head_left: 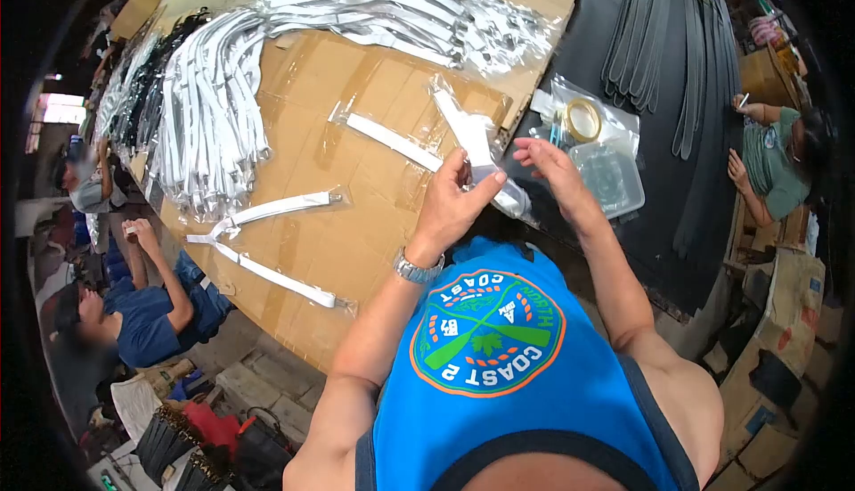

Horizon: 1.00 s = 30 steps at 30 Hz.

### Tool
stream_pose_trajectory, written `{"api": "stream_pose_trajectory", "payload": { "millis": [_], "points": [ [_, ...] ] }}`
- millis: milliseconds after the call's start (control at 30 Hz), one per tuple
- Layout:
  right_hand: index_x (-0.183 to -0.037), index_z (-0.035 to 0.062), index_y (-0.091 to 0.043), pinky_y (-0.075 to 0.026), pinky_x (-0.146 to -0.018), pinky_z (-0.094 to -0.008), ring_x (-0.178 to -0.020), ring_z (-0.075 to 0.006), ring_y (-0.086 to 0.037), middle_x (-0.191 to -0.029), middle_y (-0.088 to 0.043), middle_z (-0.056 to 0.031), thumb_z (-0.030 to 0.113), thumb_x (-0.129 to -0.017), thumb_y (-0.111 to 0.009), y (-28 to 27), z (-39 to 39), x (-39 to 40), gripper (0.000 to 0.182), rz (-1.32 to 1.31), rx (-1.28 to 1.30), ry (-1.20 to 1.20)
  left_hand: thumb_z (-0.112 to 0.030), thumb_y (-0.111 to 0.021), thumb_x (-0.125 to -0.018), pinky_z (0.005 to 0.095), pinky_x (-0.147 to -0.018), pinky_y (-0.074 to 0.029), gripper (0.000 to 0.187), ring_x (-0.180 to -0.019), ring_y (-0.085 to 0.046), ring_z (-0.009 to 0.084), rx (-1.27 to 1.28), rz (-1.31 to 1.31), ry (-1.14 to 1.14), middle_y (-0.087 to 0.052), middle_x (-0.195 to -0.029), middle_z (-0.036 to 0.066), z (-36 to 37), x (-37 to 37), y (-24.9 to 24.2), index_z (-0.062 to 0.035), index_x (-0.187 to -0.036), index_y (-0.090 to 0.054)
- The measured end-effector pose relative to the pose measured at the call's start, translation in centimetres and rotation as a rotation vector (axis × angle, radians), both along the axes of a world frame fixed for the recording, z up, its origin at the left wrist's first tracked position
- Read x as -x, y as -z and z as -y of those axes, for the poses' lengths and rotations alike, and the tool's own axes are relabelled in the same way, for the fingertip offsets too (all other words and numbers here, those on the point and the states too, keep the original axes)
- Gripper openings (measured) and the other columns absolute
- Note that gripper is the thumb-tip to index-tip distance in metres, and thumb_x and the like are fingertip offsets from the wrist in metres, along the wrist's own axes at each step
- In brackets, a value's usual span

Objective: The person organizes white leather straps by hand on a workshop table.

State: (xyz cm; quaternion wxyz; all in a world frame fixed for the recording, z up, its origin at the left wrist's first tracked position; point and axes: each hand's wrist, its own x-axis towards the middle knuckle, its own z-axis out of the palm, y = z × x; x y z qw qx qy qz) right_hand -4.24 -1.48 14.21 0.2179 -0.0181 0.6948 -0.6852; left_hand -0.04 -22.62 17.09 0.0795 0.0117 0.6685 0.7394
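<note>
My left hand [452, 201], with a metal watch [419, 266] on its wrist, pinches white suspenders [467, 127] in a clear plastic sleeve between thumb and fingers. One wrapped strap [392, 141] runs out to the left over the cardboard. Just right of it, my right hand [559, 175] is raised with its fingers apart, holding nothing I can see. A second pair of white suspenders [218, 236], Y-shaped and in plastic, lies on the cardboard at the left.
Piles of wrapped white straps [374, 5] cover the far side of the cardboard-topped table [312, 90]. A tape roll [583, 120] and a plastic container [609, 177] sit on the black table [686, 215], with black straps [643, 36] beyond. People work on both sides [147, 313].
</note>
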Motion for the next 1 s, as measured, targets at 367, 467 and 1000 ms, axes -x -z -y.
{"api": "stream_pose_trajectory", "payload": {
  "millis": [367, 467, 1000],
  "points": [
    [-0.122, -0.0026, -0.058, -0.047, -0.086, -0.0278, -0.097, -0.013, -0.059, -0.106, -0.066, -0.0083, 0.025, -0.094, -0.06, 1.1, 3.2, 2.1, 0.039, -0.255, -0.163, -0.091, -0.008, -0.07, -0.087, 0.025, -0.082, -0.046, 0.033, -0.091, -0.056, 0.0093, -0.054, -0.17, -0.166, -0.06, -0.099, 0.003, 2.9, -0.8, -8.5, -0.0026, -0.114, -0.051],
    [-0.128, -0.0007, -0.054, -0.047, -0.084, -0.028, -0.09, -0.0133, -0.059, -0.102, -0.063, -0.0067, 0.018, -0.091, -0.063, 2.0, 3.2, 2.6, 0.043, -0.291, -0.135, -0.082, -0.007, -0.069, -0.085, 0.0242, -0.078, -0.046, 0.035, -0.088, -0.055, 0.0085, 0.06, -0.298, -0.231, -0.059, -0.098, 0.002, 5.0, 0.2, -12.2, -0.0026, -0.115, -0.051],
    [-0.131, 0.0015, -0.048, -0.046, -0.097, -0.0354, -0.112, -0.022, -0.056, -0.117, -0.059, -0.0135, 0.008, -0.086, -0.061, -29.1, 10.8, 10.7, 0.047, -1.347, 0.103, -0.081, -0.001, -0.079, -0.077, 0.0239, -0.076, -0.057, 0.04, -0.088, -0.065, 0.0121, 0.255, -0.709, -0.064, -0.065, -0.1, 0.011, 5.2, 6.7, -29.9, 0.0022, -0.108, -0.053]
  ]
}}
